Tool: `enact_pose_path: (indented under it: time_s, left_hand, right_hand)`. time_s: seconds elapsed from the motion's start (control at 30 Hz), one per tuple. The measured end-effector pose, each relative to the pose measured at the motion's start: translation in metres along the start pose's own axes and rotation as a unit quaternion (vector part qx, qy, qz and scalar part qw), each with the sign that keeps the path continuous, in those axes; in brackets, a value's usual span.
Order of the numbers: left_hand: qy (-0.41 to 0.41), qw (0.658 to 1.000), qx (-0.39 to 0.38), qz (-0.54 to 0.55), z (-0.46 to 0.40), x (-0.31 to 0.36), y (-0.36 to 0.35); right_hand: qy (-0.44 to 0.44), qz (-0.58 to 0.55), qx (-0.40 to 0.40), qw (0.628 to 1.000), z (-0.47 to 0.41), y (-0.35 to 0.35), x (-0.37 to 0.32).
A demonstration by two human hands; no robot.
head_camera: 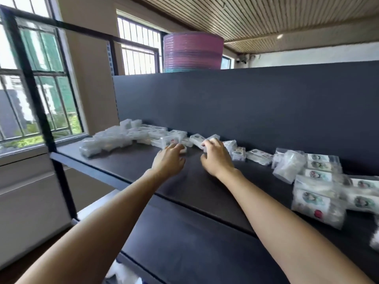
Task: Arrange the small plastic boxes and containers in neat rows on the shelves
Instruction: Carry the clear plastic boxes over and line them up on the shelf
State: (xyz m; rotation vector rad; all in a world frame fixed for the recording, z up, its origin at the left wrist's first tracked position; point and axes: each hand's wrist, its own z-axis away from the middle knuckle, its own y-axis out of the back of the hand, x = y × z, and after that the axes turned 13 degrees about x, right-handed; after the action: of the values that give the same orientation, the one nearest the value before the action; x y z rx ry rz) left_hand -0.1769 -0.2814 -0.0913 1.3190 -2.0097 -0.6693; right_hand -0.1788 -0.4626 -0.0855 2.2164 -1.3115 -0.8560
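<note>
— Where do the boxes lie?

— On the dark shelf (205,191), strung along its back panel (246,103). A loose heap of clear plastic boxes (114,140) sits at the left end; a thinner line of boxes (238,151) runs through the middle; the printed packets (320,193) on the right lie stacked closer together, one clear bag (289,167) leaning among them.

— And the hands?

— Both reach to the middle of the row. The left hand (170,158) lies palm down, fingers straight and close together, tips touching a small white box (174,138). The right hand (216,156) is just beside it, fingers curled over another small box (198,140) — the blur hides whether they truly pinch it.

— The room?

— Barred windows (41,78) on the left with greenery outside, a beige wall between them, a slatted ceiling (266,15) overhead. A tall stack of pink and teal discs (192,51) stands on top of the unit, behind the panel. A black frame post (34,83) rises at the shelf's left end.
</note>
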Motion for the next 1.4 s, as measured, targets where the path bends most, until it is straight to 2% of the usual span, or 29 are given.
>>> enact_pose_path:
  time_s: [0.13,0.33,0.53,0.6,0.7,0.83,0.93,1.07,1.2,1.3,1.4]
  left_hand:
    - [-0.003,1.0,-0.009,-0.014,-0.027,-0.025,-0.019]
    - [0.005,0.995,-0.084,-0.052,-0.046,-0.041,-0.044]
    - [-0.011,0.997,-0.066,-0.044,-0.056,-0.045,-0.045]
    - [-0.012,0.997,-0.071,-0.036,-0.057,-0.046,-0.044]
    - [-0.017,0.996,-0.088,-0.017,-0.058,-0.046,-0.042]
    - [-0.006,0.993,-0.089,0.072,-0.054,-0.044,-0.035]
    - [-0.009,0.988,-0.068,0.135,-0.046,-0.042,-0.033]
    - [-0.007,0.981,-0.038,0.191,-0.033,-0.038,-0.034]
    - [-0.04,0.981,-0.004,0.187,-0.025,-0.035,-0.031]
    - [-0.073,0.982,0.022,0.173,-0.021,-0.036,-0.029]
    - [-0.095,0.982,0.045,0.159,-0.019,-0.033,-0.026]
  right_hand:
    - [-0.003,0.091,-0.022,0.996,-0.021,-0.023,0.004]
    - [0.023,0.211,-0.048,0.976,-0.041,-0.043,0.013]
    - [0.092,0.271,-0.015,0.958,-0.049,-0.044,0.016]
    - [0.082,0.241,-0.016,0.967,-0.047,-0.042,0.017]
    - [0.02,0.111,-0.004,0.994,-0.041,-0.038,0.02]
    - [0.016,0.007,-0.006,1.0,-0.026,-0.017,0.018]
    - [0.017,0.007,-0.048,0.999,-0.009,-0.002,0.017]
    - [-0.037,0.001,-0.074,0.997,0.006,0.003,0.022]
    - [-0.127,-0.001,-0.047,0.991,0.01,-0.004,0.013]
    - [-0.113,0.041,-0.03,0.992,0.015,-0.011,0.005]
    - [-0.108,0.034,-0.01,0.994,0.019,-0.009,0.003]
